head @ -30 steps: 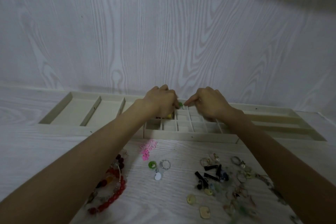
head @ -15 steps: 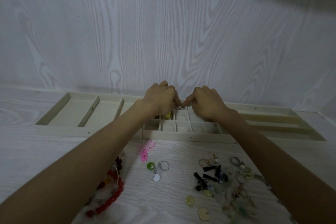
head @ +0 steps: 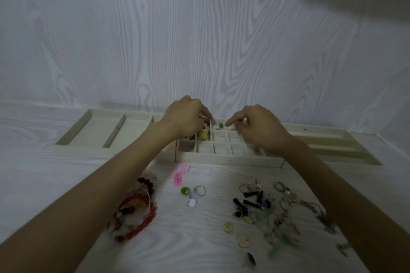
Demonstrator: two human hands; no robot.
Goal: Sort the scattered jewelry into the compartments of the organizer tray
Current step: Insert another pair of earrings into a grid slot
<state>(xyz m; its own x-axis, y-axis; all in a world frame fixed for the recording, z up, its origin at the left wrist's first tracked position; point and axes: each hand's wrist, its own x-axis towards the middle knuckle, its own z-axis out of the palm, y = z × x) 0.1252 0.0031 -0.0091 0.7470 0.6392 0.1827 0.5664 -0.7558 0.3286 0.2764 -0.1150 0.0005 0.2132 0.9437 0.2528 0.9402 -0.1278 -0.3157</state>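
The pale wooden organizer tray [head: 226, 159] lies along the wall, with a grid of small compartments in its middle. A small green piece [head: 220, 126] sits in a back compartment, between my two hands. A yellow piece [head: 204, 135] lies in the compartment to its left. My left hand [head: 186, 118] hovers over the back-left compartments with fingers curled down; the fingertips are hidden. My right hand [head: 258, 129] points its index finger at the green piece and holds nothing I can see. Scattered jewelry lies in front of the tray.
Under my left forearm lie red bead bracelets [head: 135, 213]. Near the middle are a pink flower piece [head: 180, 173], a green bead [head: 184, 190], a silver ring [head: 199, 190] and a white tag [head: 191, 202]. Black pieces [head: 250, 199] and several rings [head: 284, 213] lie to the right.
My hands were pinched together over the green piece; they have drawn apart and the green piece now lies free in its compartment.
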